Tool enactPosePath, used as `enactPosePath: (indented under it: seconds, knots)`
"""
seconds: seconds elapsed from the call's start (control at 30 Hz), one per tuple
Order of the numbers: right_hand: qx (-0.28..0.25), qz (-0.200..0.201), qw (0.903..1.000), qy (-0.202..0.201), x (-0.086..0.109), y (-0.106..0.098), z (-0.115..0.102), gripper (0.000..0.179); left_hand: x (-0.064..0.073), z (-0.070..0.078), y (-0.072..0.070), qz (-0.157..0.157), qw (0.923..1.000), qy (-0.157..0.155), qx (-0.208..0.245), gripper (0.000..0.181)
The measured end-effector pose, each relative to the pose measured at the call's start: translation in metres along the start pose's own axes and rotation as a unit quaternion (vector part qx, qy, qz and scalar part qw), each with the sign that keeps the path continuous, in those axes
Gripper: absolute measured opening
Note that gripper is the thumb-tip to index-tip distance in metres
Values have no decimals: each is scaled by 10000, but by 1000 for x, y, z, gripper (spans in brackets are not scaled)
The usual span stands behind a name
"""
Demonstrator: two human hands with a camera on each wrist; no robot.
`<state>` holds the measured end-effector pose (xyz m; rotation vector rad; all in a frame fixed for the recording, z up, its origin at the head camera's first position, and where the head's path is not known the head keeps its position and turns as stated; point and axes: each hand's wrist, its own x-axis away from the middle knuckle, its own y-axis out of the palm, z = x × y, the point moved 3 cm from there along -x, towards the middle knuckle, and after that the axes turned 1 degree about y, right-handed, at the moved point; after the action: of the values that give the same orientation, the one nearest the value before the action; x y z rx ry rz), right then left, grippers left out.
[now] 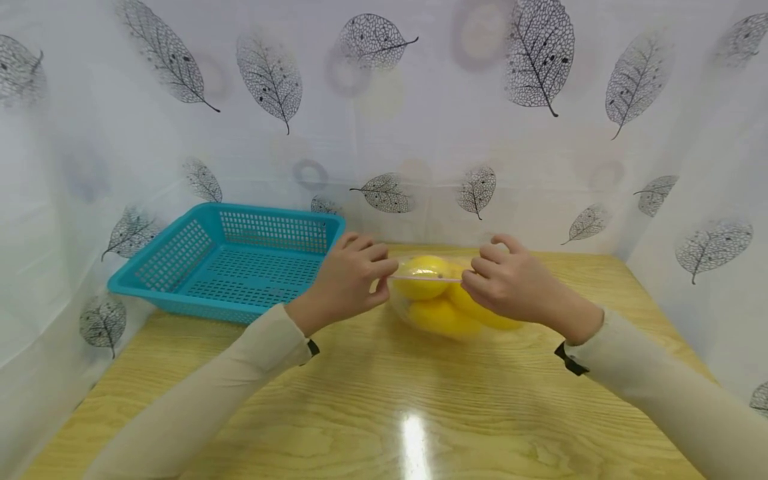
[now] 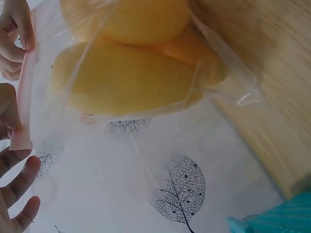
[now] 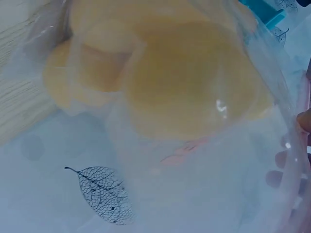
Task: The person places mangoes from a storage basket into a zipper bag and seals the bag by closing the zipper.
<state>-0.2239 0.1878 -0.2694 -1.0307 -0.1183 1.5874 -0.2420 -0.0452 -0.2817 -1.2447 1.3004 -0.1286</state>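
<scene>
A clear zip bag [image 2: 43, 97] with a pink strip along its mouth holds several smooth yellow fruits [image 1: 444, 317], rounded to oblong. My left hand [image 1: 357, 273] pinches one end of the strip between thumb and forefinger; in the left wrist view its other fingers [image 2: 24, 182] spread behind. Opposite, my right hand [image 1: 510, 283] pinches the other end of the strip. Between the two hands the strip is drawn straight. Through the plastic in the right wrist view, the fruits [image 3: 189, 82] bunch together, and fingertips [image 3: 274, 178] of a hand show behind the film.
A teal plastic basket [image 1: 207, 303] with slotted sides stands at the back left of the wooden table [image 1: 384, 400], close to my left hand. A white curtain [image 1: 408, 133] with leaf prints hangs behind the table and along both sides.
</scene>
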Motion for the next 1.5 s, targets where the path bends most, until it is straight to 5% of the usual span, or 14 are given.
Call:
enactPosePath:
  seconds: [0.63,0.8,1.07,1.5]
  knots:
    - [44,-85,10000,2,27,-3,15,38,11,-3,-8,61,9995,-57,-293,3]
    - [-15,11,10000,-19,29,-2,15,38,1,3,-6,-173,9991,-9,-375,14]
    - [-140,90,9999,-5,28,0,13,33,-20,22,3,88,9967,487,-643,14]
    - [-86,-11,10000,-1,28,0,12,34,-25,27,13,386,9950,640,-661,10]
